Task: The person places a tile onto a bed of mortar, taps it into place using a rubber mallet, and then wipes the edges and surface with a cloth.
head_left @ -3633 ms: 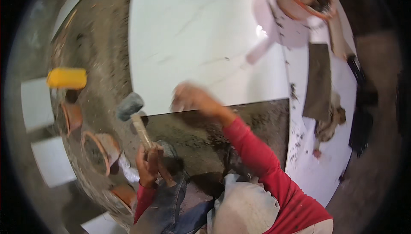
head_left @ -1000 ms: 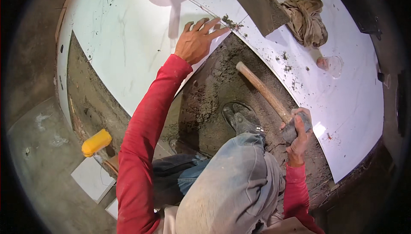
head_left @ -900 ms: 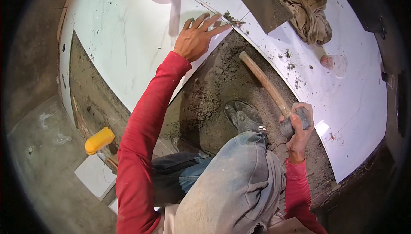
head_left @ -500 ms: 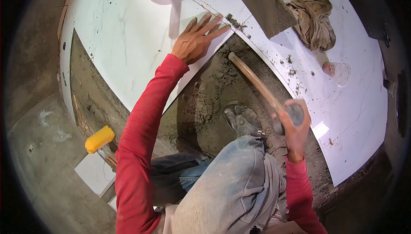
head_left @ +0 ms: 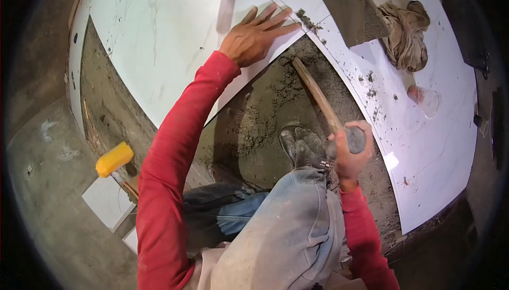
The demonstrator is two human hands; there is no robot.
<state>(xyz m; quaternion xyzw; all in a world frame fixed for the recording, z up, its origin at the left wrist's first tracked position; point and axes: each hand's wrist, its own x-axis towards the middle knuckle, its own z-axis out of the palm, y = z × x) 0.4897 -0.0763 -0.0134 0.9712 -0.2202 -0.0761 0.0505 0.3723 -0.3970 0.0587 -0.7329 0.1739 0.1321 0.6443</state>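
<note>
My left hand (head_left: 255, 36) lies with fingers spread on a large white marble-patterned tile (head_left: 159, 51), by its far corner where it meets the neighboring tiles. My right hand (head_left: 350, 149) grips the rubber head of a wooden-handled mallet (head_left: 323, 99), its handle end pointing up-left at the mortar just below that corner. The bare grey mortar bed (head_left: 249, 125) lies between the left tile and the white tiles on the right (head_left: 435, 152), with my booted foot (head_left: 297, 147) on it. Loose mortar crumbs (head_left: 310, 22) sit along the seam beside my left fingertips.
A mortar-smeared board (head_left: 344, 9), a crumpled brown cloth (head_left: 403, 35) and a clear plastic cup (head_left: 424, 102) rest on the right tiles. A yellow plastic container (head_left: 114, 158) is at left, with white tiles (head_left: 106, 205) on the concrete floor (head_left: 47, 184).
Since 3.6 seconds ago, my left hand has gone from gripping the mallet to lying on the tile; my right took hold of its head. Lately the mallet has moved slightly toward the tile corner.
</note>
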